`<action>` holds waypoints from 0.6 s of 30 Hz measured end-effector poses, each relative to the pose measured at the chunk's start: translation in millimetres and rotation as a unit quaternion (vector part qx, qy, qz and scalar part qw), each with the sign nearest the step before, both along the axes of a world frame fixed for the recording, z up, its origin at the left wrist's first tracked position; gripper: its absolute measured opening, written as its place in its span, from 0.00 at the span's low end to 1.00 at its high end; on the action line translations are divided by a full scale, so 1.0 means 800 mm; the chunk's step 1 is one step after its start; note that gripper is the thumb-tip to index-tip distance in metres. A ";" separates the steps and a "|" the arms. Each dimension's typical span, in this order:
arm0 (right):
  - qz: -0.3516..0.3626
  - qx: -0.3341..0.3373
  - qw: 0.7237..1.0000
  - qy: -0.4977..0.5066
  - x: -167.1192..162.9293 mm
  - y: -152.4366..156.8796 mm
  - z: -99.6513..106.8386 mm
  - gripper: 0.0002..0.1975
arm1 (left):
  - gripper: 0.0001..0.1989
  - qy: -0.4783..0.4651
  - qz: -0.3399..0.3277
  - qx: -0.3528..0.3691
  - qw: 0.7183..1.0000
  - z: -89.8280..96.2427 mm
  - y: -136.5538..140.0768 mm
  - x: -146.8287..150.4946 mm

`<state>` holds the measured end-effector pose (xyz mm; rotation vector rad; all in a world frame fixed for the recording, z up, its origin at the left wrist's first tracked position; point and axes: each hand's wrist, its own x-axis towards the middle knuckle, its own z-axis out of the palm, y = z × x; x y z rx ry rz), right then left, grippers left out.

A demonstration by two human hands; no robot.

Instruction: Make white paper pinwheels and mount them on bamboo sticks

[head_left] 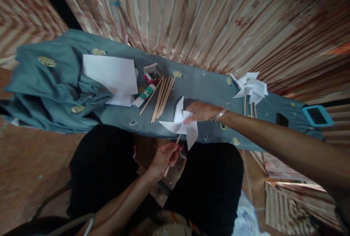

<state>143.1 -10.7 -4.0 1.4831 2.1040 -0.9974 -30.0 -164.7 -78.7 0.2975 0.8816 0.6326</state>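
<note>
A white paper pinwheel (pixel 179 126) on a thin wooden stick is held in front of me, over the near edge of the cloth-covered table. My left hand (pixel 166 155) is closed around the lower part of its stick. At the blades, my right hand (pixel 201 112) grips the paper near the middle, with some fingers hidden behind it. Just beyond lie several loose wooden sticks (pixel 163 97). Left of these are a glue stick (pixel 144 95) and an opened small box (pixel 152 73) of little metal pieces.
White paper sheets (pixel 109 75) lie at the left on the grey-green cloth (pixel 197 86). Finished-looking pinwheels (pixel 251 86) rest at the right, near a dark phone-like object (pixel 282 120) and a blue-framed device (pixel 317 115). Scissors (pixel 223 127) sit partly under my right arm. A curtain (pixel 177 17) hangs behind.
</note>
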 end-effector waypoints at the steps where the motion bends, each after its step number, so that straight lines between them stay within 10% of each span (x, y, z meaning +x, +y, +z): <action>1: 0.021 0.009 1.000 -0.013 -0.002 0.003 0.001 0.10 | 0.25 0.000 -0.001 -0.004 1.000 0.001 0.000 0.000; 18: 0.059 -0.031 0.998 0.003 0.005 0.017 -0.003 0.20 | 0.23 -0.006 -0.025 -0.033 0.999 0.008 0.003 0.000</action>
